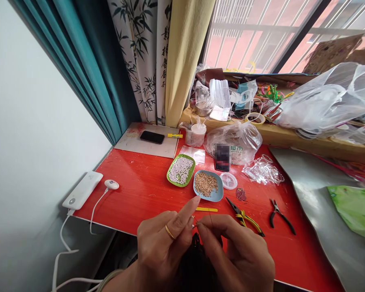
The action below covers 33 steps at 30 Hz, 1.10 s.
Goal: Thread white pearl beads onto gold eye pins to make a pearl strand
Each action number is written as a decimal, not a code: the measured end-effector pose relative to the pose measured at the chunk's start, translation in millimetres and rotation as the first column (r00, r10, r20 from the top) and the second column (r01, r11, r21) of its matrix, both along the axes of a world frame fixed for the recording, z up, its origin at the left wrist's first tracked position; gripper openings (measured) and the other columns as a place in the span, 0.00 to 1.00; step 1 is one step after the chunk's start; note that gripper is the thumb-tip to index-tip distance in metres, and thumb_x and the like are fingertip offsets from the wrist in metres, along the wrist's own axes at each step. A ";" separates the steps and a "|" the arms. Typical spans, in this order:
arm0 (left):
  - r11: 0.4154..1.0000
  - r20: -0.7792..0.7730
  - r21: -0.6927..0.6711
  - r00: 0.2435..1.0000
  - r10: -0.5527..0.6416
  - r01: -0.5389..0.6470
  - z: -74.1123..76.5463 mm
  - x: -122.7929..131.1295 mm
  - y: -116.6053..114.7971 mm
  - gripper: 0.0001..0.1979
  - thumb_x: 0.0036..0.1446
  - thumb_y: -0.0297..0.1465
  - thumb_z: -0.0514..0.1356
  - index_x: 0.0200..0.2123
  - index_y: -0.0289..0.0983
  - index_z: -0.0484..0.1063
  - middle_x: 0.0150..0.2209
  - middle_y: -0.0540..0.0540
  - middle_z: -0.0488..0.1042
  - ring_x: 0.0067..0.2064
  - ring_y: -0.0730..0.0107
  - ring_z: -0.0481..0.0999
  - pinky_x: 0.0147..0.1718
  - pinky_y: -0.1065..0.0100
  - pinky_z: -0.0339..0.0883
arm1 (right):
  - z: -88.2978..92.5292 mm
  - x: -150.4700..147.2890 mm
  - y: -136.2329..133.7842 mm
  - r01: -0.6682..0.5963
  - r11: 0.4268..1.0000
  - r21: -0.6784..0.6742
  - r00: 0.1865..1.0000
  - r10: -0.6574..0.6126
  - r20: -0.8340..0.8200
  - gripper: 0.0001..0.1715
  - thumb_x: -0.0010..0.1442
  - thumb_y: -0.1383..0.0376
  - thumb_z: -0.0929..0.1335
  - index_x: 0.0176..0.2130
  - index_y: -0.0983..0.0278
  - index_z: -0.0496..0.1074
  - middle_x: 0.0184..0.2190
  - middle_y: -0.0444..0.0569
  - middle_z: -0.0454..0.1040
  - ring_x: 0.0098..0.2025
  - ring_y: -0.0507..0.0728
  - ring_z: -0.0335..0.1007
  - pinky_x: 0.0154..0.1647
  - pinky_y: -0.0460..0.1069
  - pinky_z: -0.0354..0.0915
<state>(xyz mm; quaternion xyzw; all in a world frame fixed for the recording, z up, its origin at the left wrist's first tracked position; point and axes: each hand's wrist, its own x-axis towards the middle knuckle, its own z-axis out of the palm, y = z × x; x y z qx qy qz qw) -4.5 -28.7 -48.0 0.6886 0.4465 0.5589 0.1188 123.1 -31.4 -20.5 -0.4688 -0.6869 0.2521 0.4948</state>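
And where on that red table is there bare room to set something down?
Bare table shows between the white oval device and green dish; a smaller patch separates the yellow-trimmed pliers from the black-handled pliers. Crowded: the windowsill, and from the blue dish to the clear plastic heap.

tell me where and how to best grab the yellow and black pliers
Best gripped, I'd judge, by the handles of the pliers, from the near right side: they extend that way, spread apart, while the pointed nose faces away toward the blue tray.
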 end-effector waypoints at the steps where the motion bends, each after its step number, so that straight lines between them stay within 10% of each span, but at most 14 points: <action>1: 1.000 0.010 -0.011 1.000 -0.015 0.015 0.0 0.3 -0.1 0.23 0.57 0.22 0.56 0.56 0.41 0.65 0.22 0.52 0.75 0.18 0.77 0.68 0.17 0.74 0.63 | -0.9 -0.7 0.2 0.000 1.000 -0.008 1.000 0.000 -0.013 0.07 0.57 0.71 0.65 0.31 0.60 0.69 0.19 0.38 0.71 0.17 0.46 0.64 0.17 0.41 0.60; 15: 0.976 0.126 -0.123 0.978 -0.164 0.179 17.3 -1.5 5.2 0.20 0.54 0.21 0.55 0.48 0.39 0.73 0.35 0.47 0.77 0.33 0.72 0.77 0.28 0.75 0.74 | -8.2 -5.7 7.7 -0.176 0.954 -0.245 0.930 0.079 -0.360 0.06 0.59 0.67 0.66 0.29 0.60 0.69 0.19 0.38 0.68 0.19 0.45 0.64 0.19 0.40 0.62; 22: 0.912 0.427 -0.229 0.878 -0.219 0.339 21.5 -8.7 10.9 0.18 0.53 0.21 0.61 0.41 0.50 0.76 0.35 0.53 0.75 0.36 0.75 0.75 0.35 0.75 0.72 | -6.1 -5.6 11.0 -0.296 0.917 -0.267 0.845 0.121 -0.522 0.07 0.58 0.68 0.66 0.28 0.60 0.69 0.17 0.36 0.68 0.17 0.44 0.63 0.18 0.38 0.61; 27: 0.777 0.613 -0.325 0.746 -0.262 0.540 27.0 -10.7 20.9 0.12 0.51 0.22 0.63 0.31 0.47 0.79 0.31 0.52 0.75 0.33 0.74 0.74 0.33 0.74 0.71 | -1.3 -0.3 16.4 -0.296 0.919 -0.259 0.852 0.132 -0.507 0.05 0.56 0.68 0.68 0.29 0.60 0.73 0.17 0.38 0.71 0.16 0.45 0.64 0.17 0.39 0.62; 33: 0.799 0.580 -0.301 0.765 -0.279 0.521 35.7 -8.5 42.6 0.10 0.49 0.20 0.62 0.26 0.41 0.78 0.30 0.49 0.74 0.33 0.72 0.74 0.31 0.72 0.72 | 7.6 16.9 36.3 -0.410 0.877 -0.249 0.899 0.343 -0.271 0.11 0.61 0.66 0.64 0.34 0.63 0.76 0.23 0.43 0.72 0.21 0.47 0.62 0.19 0.42 0.62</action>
